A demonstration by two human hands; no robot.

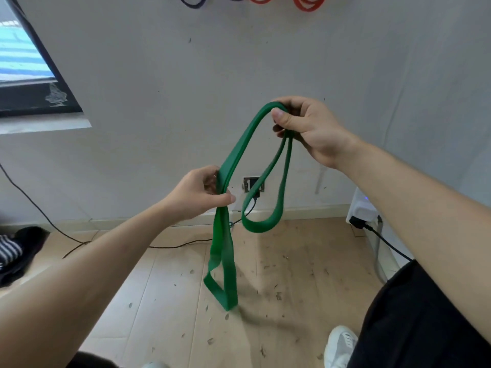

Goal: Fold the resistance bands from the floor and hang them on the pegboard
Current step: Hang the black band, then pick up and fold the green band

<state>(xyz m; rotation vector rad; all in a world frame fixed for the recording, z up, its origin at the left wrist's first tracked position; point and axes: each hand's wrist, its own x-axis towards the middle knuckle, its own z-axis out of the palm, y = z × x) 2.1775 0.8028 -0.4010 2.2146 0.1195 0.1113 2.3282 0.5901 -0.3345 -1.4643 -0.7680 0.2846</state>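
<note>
While the green band [240,144] hangs doubled btwn both hands, the smart move looks like bringing the left hand [202,192] up to meet the right hand [305,126], keeping strands flat & even so the loops stack w/o a twist, ready for hanging. Right grip is pinching the band's top bend btwn thumb & curled fingers, up high; left grip is closed round two strands lower down & to the left. One loop dangles under the right grip, well clear of the floor [305,274], and the other drops from the left grip w/ its low end right down by the floor; touching or not, can't tell.
</note>
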